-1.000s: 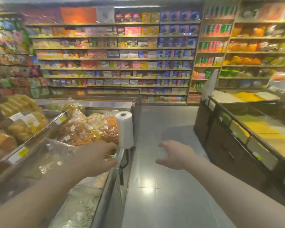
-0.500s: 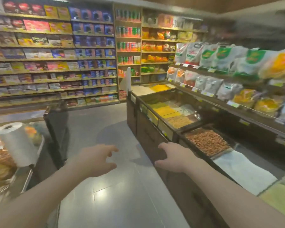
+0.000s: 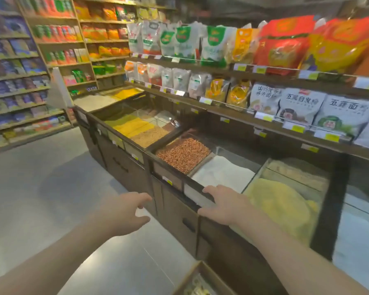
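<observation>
I face a dark wooden bulk-food counter (image 3: 175, 211) in a shop. Its bins hold brown peanuts (image 3: 184, 154), a white powder (image 3: 222, 173), a yellow meal (image 3: 281, 205) and, farther back, yellow and tan grains (image 3: 136, 126). My right hand (image 3: 224, 204) hovers with relaxed fingers over the front rim of the white-powder bin and holds nothing. My left hand (image 3: 126, 211) is stretched out over the floor, left of the counter, fingers loosely spread and empty.
Shelves above the bins carry bagged goods (image 3: 303, 107) with yellow price tags. Wall shelves of packets (image 3: 15, 81) line the far left. A grey tiled floor (image 3: 51, 188) lies left of the counter. A cardboard box corner (image 3: 198, 282) shows at the bottom.
My view has swung to the right, from the snack counter with its bag roll to the bulk bins. Both hands stayed outstretched and empty; the right one now hovers at the bin rim.
</observation>
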`<control>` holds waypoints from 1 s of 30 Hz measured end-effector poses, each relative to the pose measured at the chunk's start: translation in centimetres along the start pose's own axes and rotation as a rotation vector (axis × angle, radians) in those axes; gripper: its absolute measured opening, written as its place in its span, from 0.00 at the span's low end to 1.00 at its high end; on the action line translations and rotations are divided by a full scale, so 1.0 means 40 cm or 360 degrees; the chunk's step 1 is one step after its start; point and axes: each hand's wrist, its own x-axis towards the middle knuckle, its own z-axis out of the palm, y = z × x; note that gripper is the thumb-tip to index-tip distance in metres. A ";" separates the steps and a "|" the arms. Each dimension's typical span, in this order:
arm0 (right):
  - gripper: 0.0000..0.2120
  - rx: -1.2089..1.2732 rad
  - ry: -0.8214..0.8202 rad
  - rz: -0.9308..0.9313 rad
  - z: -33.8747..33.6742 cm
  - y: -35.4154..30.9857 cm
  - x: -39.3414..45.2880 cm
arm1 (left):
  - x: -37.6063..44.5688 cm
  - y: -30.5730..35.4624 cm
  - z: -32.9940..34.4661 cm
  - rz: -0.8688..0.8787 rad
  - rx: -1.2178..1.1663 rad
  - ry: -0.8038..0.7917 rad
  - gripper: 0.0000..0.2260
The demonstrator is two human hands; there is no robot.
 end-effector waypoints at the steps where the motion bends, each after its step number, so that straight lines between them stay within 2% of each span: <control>1: 0.35 0.0035 0.0006 0.0046 0.016 0.037 0.007 | 0.039 0.023 0.022 0.0049 0.0016 -0.0027 0.23; 7: 0.34 0.0259 -0.0063 0.0373 0.180 0.219 0.046 | 0.276 0.132 0.187 0.0349 0.0044 -0.0230 0.25; 11: 0.32 0.0425 -0.0117 0.0678 0.324 0.308 0.060 | 0.430 0.195 0.330 0.0580 0.0046 -0.0427 0.22; 16: 0.33 0.0625 -0.0171 0.1110 0.520 0.385 0.094 | 0.585 0.271 0.528 0.0773 0.0125 -0.0632 0.28; 22: 0.34 0.0857 -0.0204 0.1438 0.815 0.500 0.102 | 0.695 0.322 0.828 0.0807 0.0118 -0.0773 0.32; 24: 0.31 0.0868 -0.0123 0.1509 0.930 0.539 0.103 | 0.712 0.331 0.950 0.0804 0.0085 -0.0780 0.33; 30: 0.32 0.0986 -0.0166 0.1704 1.364 0.692 0.129 | 0.739 0.322 1.406 0.0718 -0.0048 -0.0747 0.40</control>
